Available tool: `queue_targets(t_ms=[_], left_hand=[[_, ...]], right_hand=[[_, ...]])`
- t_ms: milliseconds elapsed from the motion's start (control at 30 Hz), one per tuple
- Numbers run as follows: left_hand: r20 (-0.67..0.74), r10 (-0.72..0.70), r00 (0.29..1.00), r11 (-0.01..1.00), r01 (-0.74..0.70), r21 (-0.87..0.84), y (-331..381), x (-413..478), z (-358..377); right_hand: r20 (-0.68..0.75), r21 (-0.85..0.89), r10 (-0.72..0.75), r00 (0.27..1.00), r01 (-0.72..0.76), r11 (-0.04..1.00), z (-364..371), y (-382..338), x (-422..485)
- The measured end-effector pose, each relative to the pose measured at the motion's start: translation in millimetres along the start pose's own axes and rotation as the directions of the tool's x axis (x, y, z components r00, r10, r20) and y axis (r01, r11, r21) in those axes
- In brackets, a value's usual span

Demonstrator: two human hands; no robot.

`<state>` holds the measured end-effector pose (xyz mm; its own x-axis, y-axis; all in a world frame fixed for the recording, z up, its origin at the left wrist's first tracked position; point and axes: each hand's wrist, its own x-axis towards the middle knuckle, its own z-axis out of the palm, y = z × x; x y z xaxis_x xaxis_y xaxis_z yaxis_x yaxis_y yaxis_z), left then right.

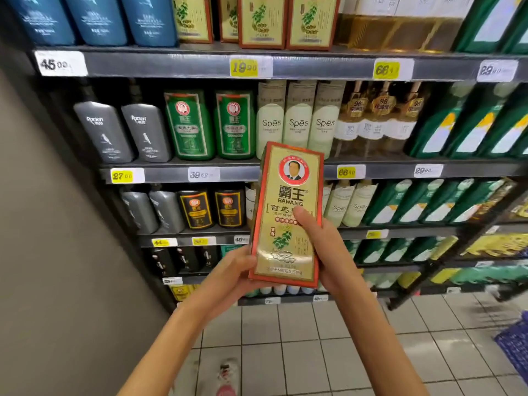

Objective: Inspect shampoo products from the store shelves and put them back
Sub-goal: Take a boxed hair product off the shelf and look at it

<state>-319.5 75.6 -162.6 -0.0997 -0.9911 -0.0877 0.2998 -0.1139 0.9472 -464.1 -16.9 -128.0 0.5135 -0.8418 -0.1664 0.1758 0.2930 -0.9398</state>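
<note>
Shampoo box (287, 195), gold with a red border, is held upright in front of the store shelves (228, 174), clear of them, with its printed front turned toward the camera. It is gripped low down by both hands. The left hand (234, 270) is curled around the bottom left corner, with its fingers hidden behind the box. The right hand (325, 247) is wrapped around the right edge, and its thumb (300, 214) is pressed flat on the front label.

Judged from this, the inspecting step is in hand: the front is being read, and the box has not yet been put back. Matching gold boxes (263, 21) are seen on the top shelf (171, 64), farther off and higher, above a yellow price tag (244, 67). That row is likely where the box belongs, though a gap for it cannot be made out. Green bottles (190, 127) and pale bottles (298, 121) are ranged on the shelf below, behind the box.

For the next move, either the box is to be turned so that its back or sides can be checked, or it is to be lifted and pushed onto the top shelf. A raised reach is called for, with the box kept upright and slid in beside its fellows without tipping them.
</note>
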Motion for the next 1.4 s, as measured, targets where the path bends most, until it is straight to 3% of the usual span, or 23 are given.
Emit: queue_targets(t_ms=[133, 300, 433, 567, 667, 767, 867, 1200, 1400], left_hand=[[-0.231, -0.015, 0.973, 0.933, 0.096, 0.347, -12.9, 5.0, -2.0], [-0.204, 0.057, 0.977, 0.914, 0.031, 0.405, -28.5, 6.9, -11.1], [-0.22, 0.187, 0.957, 0.816, -0.026, 0.578, -20.6, 9.4, -12.9], [-0.224, 0.245, 0.943, 0.803, -0.068, 0.592, -14.1, 3.0, -10.4], [-0.161, 0.299, 0.94, 0.859, -0.192, 0.474, 3.9, -14.4, -2.8], [-0.132, 0.451, 0.883, 0.835, -0.365, 0.412, 32.0, -27.9, 11.6], [-0.212, 0.512, 0.833, 0.82, -0.399, 0.411, 46.9, -31.2, 21.6], [-0.232, 0.472, 0.85, 0.857, -0.382, 0.345, 12.2, -12.4, 38.7], [-0.071, 0.1, 0.993, 0.95, -0.074, 0.305, -62.9, 22.0, 71.9]], right_hand=[[-0.012, -0.222, -0.166, 0.986, 0.159, 0.962, -0.3, 9.4, -4.3], [0.165, -0.255, -0.191, 0.968, 0.229, 0.939, -13.3, 31.4, -18.9], [0.192, -0.247, -0.208, 0.959, 0.252, 0.936, -16.2, 41.6, -22.8], [0.177, -0.241, -0.243, 0.954, 0.282, 0.929, -14.0, 45.4, -23.3], [0.144, -0.235, -0.269, 0.952, 0.297, 0.926, -13.6, 47.8, -25.4], [0.15, -0.282, -0.244, 0.958, 0.278, 0.918, -17.2, 53.5, -26.1], [0.161, -0.336, -0.227, 0.96, 0.27, 0.903, -24.3, 60.8, -29.9], [0.085, -0.348, -0.18, 0.98, 0.199, 0.916, -52.5, 62.4, -53.7], [-0.142, -0.131, -0.137, 0.98, 0.119, 0.984, -91.3, 53.5, -83.9]])
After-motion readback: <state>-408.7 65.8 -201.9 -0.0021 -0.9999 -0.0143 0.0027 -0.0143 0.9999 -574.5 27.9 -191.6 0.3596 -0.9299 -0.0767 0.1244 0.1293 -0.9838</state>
